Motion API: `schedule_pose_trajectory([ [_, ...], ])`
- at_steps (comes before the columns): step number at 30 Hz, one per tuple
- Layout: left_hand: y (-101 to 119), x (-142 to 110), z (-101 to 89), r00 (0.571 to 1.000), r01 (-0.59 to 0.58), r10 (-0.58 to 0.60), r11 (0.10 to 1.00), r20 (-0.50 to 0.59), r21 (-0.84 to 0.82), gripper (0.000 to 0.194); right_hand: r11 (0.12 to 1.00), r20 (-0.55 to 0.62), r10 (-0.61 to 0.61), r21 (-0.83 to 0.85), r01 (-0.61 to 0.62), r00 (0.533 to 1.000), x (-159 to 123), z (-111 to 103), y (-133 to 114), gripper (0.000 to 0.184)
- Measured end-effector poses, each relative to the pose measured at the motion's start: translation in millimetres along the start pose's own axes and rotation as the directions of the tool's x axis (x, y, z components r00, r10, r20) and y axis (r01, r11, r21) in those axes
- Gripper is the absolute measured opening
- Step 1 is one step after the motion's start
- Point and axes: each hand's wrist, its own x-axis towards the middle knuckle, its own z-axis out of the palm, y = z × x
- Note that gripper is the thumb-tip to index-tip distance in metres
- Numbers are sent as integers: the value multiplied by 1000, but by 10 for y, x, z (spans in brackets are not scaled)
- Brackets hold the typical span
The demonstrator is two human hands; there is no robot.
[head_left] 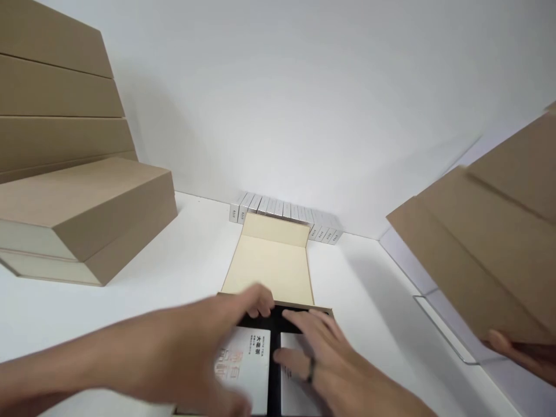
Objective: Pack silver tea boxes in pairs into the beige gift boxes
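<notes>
An open gift box, cream inside its raised lid, lies before me with a black insert in its base. Two white tea boxes sit side by side in the insert: the left tea box shows dark and orange print, and the right tea box is partly covered by my hand. Over the left one, my left hand is blurred, open, with thumb and fingers spread apart. My right hand, wearing a ring, rests open at the right tea box, fingers stretched towards the insert's far edge.
Several tan boxes are stacked at the left, with more tan boxes lying in front. A row of thin white boxes stands against the wall. At the right, another person's hand is under a tilted stack of tan boxes.
</notes>
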Motion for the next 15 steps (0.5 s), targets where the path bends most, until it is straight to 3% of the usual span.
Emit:
schedule_pose_trajectory([
  [2, -128, 122, -200, 967, 9, -21, 999, -255, -48, 48, 972, -159, 58, 234, -19, 986, -102, -242, 82, 46],
  [4, -321, 375, -357, 893, 60, -69, 998, -445, -35, 48, 916, -358, 196, 399, -40, 913, -66, -439, 273, 39],
  [5, -427, 538, -404, 872, 114, -115, 993, -476, -33, 52, 899, -413, 303, 422, -114, 859, 17, -503, 400, 41],
  [7, -624, 886, -426, 865, 223, -217, 974, -453, -42, 62, 866, -428, 441, 434, -248, 789, 287, -559, 677, 45],
  [10, -806, 1314, -325, 861, 268, -262, 962, -436, -49, 80, 816, -379, 553, 427, -390, 742, 762, -518, 1029, 48],
  [15, -851, 1558, -178, 841, 263, -283, 959, -461, -109, 88, 788, -385, 593, 456, -413, 707, 1170, -430, 1231, 39],
])
